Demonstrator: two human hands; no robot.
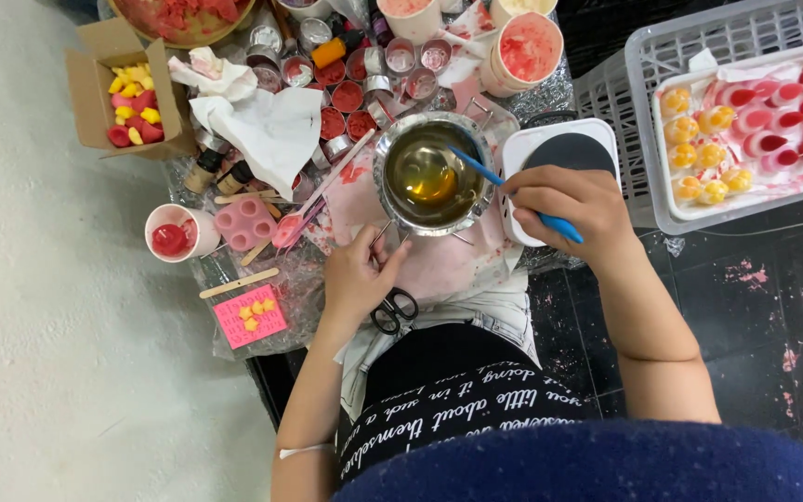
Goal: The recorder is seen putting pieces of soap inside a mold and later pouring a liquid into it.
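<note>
A round metal pot of clear yellow liquid sits in front of me on a stained work surface. My right hand grips a blue stirring tool whose tip dips into the liquid. My left hand pinches the pot's thin wire handle at its near edge. Black scissors lie just below that hand.
A white scale stands right of the pot. A grey crate holds a tray of red and yellow moulded pieces. Left are a pink mould, a cup of red liquid, small red-filled tins, crumpled paper and a cardboard box.
</note>
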